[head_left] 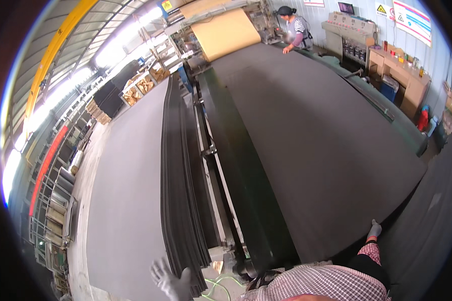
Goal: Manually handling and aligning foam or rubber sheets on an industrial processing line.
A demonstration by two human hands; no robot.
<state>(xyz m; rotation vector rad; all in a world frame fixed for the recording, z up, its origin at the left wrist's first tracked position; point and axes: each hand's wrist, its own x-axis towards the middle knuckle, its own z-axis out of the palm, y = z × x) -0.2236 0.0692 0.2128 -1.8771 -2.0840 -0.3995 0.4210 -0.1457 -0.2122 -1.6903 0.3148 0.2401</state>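
Observation:
A large dark grey sheet [331, 150] lies on the green conveyor belt [246, 175], stretching from the machine to me. My right hand [374, 229], in a grey glove, is closed on its near edge towards the right corner; the fingers below the edge are hidden. To the left stands a stack of similar sheets [130, 165], its top paler in the light and its layered edges facing the conveyor. Over the near end of that stack is my left hand [172, 282], also gloved, fingers spread, holding nothing. Whether it touches the stack I cannot tell.
A co-worker [296, 32] stands by the far right end of the sheet, beside a machine with a tan roll [226, 35]. A control cabinet [349, 35] and wooden desk [402, 75] line the right wall. A green hose [221, 286] lies between stack and conveyor.

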